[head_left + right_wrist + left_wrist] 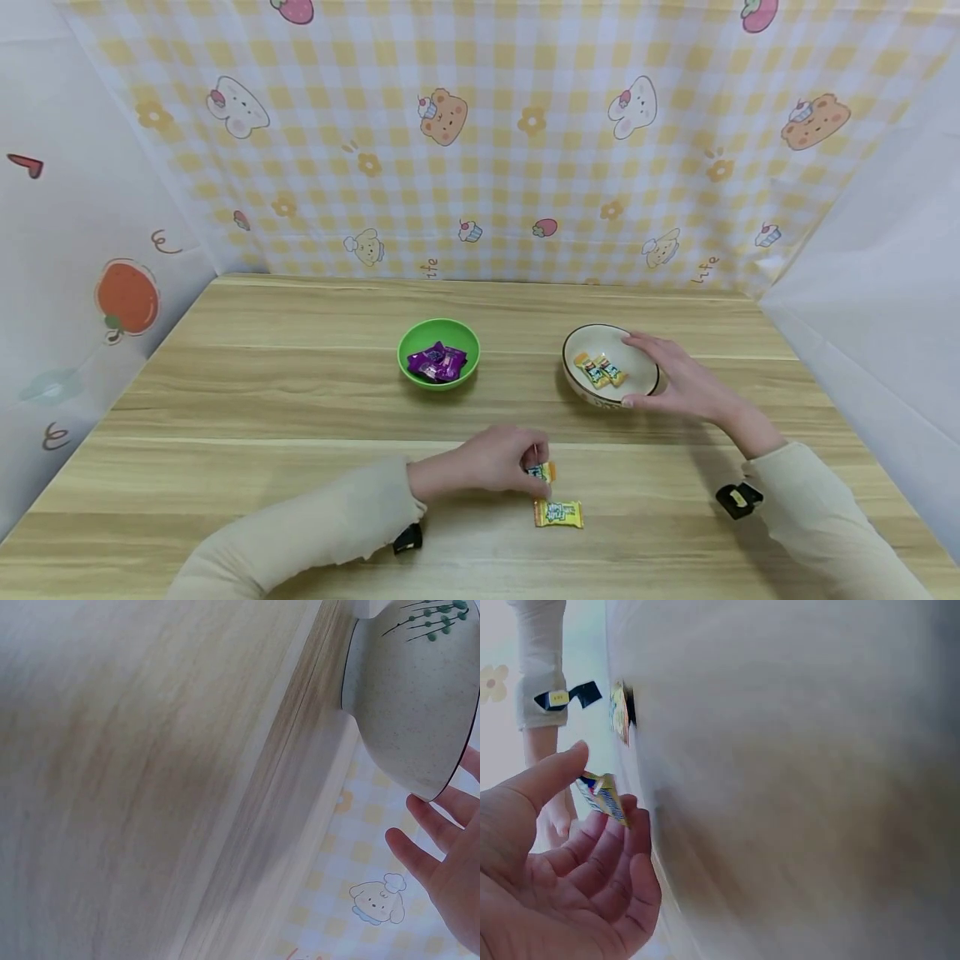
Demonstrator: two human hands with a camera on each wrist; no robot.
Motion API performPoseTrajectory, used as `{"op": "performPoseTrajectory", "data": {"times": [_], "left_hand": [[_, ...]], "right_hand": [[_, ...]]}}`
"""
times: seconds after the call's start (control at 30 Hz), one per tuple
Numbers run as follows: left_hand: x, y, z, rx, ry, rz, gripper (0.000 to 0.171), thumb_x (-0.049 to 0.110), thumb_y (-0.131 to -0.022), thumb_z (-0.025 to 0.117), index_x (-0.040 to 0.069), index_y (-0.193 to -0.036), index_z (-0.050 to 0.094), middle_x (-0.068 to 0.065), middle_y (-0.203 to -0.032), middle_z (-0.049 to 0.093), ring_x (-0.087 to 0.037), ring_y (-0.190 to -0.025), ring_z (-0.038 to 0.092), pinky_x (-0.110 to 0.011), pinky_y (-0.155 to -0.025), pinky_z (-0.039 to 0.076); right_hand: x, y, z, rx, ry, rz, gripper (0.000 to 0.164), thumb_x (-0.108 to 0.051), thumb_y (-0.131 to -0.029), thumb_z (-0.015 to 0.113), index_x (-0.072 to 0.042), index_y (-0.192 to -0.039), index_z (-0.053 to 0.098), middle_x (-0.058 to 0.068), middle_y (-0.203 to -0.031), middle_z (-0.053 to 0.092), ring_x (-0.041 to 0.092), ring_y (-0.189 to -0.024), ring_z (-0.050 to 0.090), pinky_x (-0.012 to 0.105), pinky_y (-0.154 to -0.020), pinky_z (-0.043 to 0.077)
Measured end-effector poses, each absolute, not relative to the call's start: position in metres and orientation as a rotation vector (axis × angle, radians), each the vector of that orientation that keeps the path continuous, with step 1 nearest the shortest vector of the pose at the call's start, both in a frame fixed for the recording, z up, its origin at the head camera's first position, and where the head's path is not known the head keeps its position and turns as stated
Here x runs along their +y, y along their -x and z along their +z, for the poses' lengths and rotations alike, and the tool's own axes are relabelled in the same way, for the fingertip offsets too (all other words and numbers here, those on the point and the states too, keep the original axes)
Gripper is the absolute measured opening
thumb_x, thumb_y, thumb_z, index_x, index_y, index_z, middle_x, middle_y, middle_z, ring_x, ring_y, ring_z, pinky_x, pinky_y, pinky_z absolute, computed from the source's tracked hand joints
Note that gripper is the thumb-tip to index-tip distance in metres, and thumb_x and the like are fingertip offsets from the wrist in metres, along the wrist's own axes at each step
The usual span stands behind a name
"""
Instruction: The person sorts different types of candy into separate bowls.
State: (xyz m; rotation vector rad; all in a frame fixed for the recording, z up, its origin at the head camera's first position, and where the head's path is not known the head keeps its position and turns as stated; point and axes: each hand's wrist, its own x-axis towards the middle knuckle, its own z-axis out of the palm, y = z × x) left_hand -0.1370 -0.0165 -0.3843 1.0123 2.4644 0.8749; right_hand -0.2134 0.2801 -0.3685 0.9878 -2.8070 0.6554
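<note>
My left hand (498, 458) pinches a small yellow candy packet (604, 796) between thumb and fingers, low over the table. Just in front of that hand lies another yellow candy packet (558, 513). At the right, my right hand (678, 379) spans the side of a cream bowl (637, 362) with a dark rim, its fairly straight fingers at the far edge and its thumb at the near edge. In the right wrist view some fingertips (424, 802) touch the rim. Two yellow candy packets (600, 370) lie inside this bowl.
Left of the cream bowl stands a green bowl (412, 342) with several purple-wrapped candies (438, 362). The wooden table (262, 375) ends at a checked cloth backdrop (487, 167), with white cloth on both sides.
</note>
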Motion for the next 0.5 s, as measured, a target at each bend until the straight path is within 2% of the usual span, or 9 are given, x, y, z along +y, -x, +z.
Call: {"op": "performPoseTrajectory", "data": {"times": [0.23, 0.5], "left_hand": [[-0.024, 0.149, -0.38, 2.494, -0.954, 1.087, 0.022, 0.026, -0.072, 0.073, 0.015, -0.08, 0.056, 0.009, -0.069, 0.051, -0.004, -0.064, 0.047, -0.016, -0.059, 0.041], [-0.025, 0.166, -0.37, 2.48, -0.875, 1.279, 0.022, 0.021, -0.071, 0.074, 0.011, -0.084, 0.058, 0.005, -0.072, 0.053, -0.008, -0.065, 0.048, -0.02, -0.057, 0.042]], "right_hand": [[0.28, 0.214, -0.369, -2.806, -0.988, 0.654, 0.084, -0.04, -0.065, 0.076, -0.005, -0.131, 0.038, 0.017, -0.135, 0.033, 0.035, -0.119, 0.03, 0.052, -0.089, 0.03], [0.281, 0.214, -0.369, -2.797, -0.997, 0.658, 0.084, -0.04, -0.065, 0.076, -0.005, -0.131, 0.038, 0.019, -0.134, 0.034, 0.034, -0.118, 0.031, 0.052, -0.088, 0.031]]}}
